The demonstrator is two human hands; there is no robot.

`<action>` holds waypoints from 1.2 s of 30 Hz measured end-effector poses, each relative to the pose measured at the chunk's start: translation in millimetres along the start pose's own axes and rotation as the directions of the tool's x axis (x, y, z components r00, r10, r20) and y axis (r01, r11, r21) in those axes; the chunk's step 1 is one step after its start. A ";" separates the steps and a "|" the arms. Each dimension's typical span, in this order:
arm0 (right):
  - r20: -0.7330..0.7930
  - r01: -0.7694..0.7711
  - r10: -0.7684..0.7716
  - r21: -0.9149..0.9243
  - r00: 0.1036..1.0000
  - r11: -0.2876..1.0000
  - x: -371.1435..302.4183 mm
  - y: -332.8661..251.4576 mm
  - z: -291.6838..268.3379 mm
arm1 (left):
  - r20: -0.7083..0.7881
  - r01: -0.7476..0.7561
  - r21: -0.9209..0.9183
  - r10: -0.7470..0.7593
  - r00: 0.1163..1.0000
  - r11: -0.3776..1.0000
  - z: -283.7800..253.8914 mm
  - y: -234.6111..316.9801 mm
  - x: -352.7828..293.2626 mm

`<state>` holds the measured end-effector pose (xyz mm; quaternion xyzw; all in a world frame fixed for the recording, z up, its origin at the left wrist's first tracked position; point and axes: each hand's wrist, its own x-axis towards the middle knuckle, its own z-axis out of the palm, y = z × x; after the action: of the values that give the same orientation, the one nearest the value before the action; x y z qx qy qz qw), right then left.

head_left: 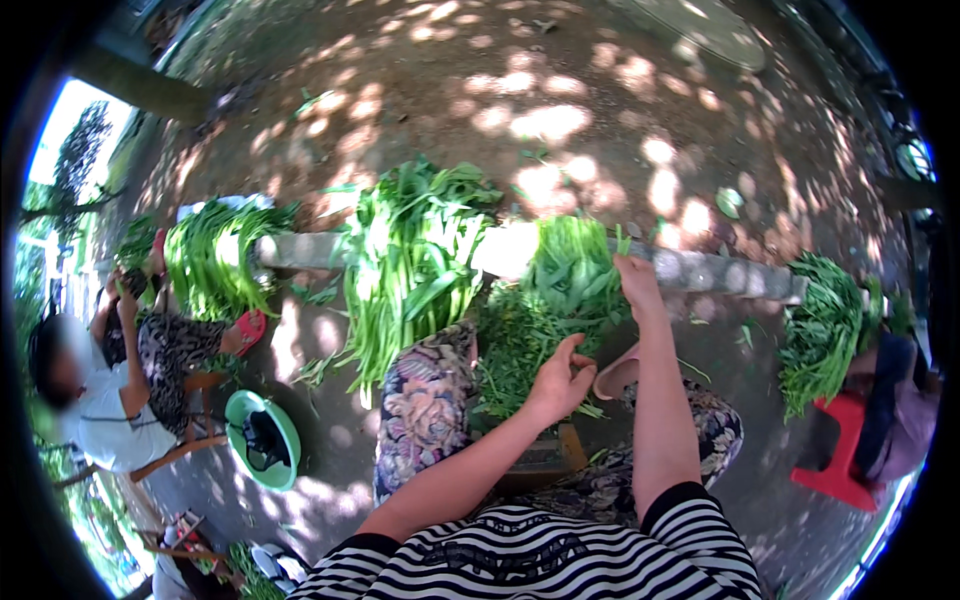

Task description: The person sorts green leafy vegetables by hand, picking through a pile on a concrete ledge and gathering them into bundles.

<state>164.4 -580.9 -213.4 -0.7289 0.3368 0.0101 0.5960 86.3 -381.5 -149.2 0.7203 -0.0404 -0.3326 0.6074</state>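
My left hand (pixel 560 384) hovers over a heap of loose leafy greens (pixel 512 345) between my knees. Its fingers are spread and nothing is in it. Farther forward, my right hand (pixel 638 282) is closed with a small green stalk (pixel 622 240) sticking up from its fingertips. This hand is at the right end of a pile of light-green leafy stalks (pixel 570 250), laid across a low stone ledge (pixel 710 272). To the left, a larger bundle of long-stemmed greens (pixel 410 260) drapes over the same ledge, its pale stems hanging toward my knee.
On the left, a seated person (pixel 120 400) handles greens beside another stalk pile (pixel 215 250). A light-green basin (pixel 262 440) with something dark inside stands nearby. At right are more greens (pixel 822 325) and a red plastic stool (pixel 845 455). Dappled dirt ground (pixel 450 110) stretches beyond the ledge.
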 end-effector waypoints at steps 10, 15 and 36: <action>0.005 -0.034 0.048 -0.625 0.999 0.780 21.6 -26.1 42.2 | 0.135 0.085 -0.165 -0.063 0.989 0.983 2.2 24.3 -3.7; -0.005 -0.079 0.109 -0.723 0.994 0.687 47.9 -29.6 60.9 | 0.200 0.183 -0.240 -0.136 0.970 0.953 -2.0 26.1 -3.9; -0.106 0.012 -0.074 -0.493 0.992 0.870 12.4 -15.4 25.0 | 0.040 0.156 -0.174 -0.152 0.988 0.972 -15.1 24.4 14.3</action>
<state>191.4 -564.0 -212.5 -0.8628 0.3425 0.0377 0.3699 113.8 -381.7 -132.7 0.6602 0.0372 -0.3904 0.6406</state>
